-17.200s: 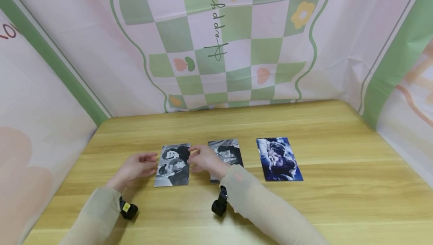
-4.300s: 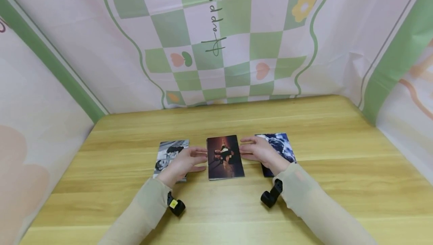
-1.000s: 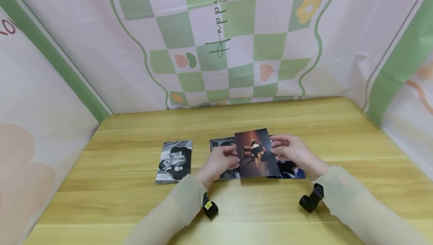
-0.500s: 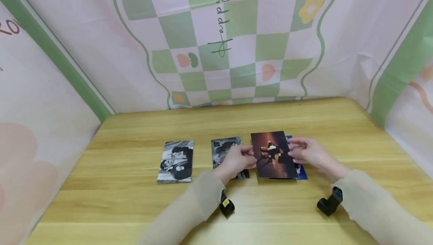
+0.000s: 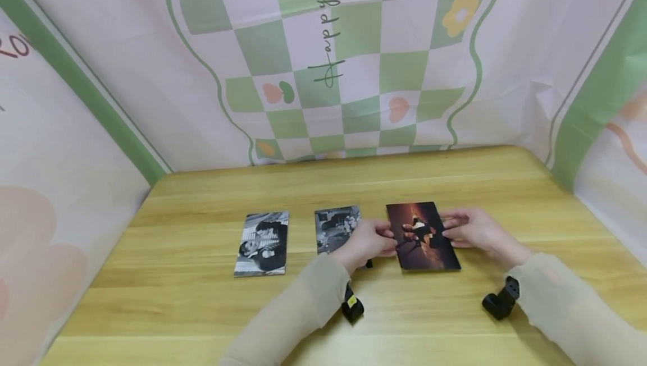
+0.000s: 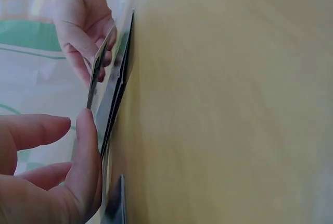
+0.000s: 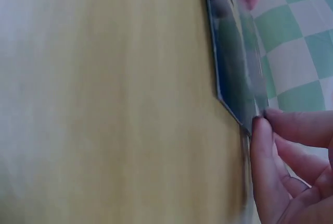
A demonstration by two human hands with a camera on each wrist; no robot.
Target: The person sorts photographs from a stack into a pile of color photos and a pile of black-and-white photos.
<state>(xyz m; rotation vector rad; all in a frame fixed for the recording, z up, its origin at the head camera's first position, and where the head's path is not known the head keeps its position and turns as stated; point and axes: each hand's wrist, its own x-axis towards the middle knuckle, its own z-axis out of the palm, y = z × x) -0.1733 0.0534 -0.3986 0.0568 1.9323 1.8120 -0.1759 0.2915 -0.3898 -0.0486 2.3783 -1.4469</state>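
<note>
Both hands are at a reddish-brown colour photo (image 5: 423,237) on the right of the table. My left hand (image 5: 368,242) holds its left edge with the fingertips. Opposite, my right hand (image 5: 472,230) pinches its right edge between thumb and finger (image 7: 263,135). In the left wrist view the colour photo (image 6: 97,67) is slightly tilted, just above flat prints (image 6: 118,73) on the table. The blue photo seen before is covered by it in the head view. Under my left forearm side, a black-and-white photo (image 5: 333,228) is partly hidden by the hand.
Another black-and-white photo (image 5: 263,243) lies on the left of the wooden table (image 5: 202,310). A printed cloth (image 5: 323,57) hangs behind the table's back edge, with more cloth at both sides. Small black cameras (image 5: 352,305) sit on the wrists.
Both hands have carried the colour photo from the middle stack rightward and lowered it over the blue photo. A black-and-white photo is uncovered in the middle. Earlier, the left photo showed another picture.
</note>
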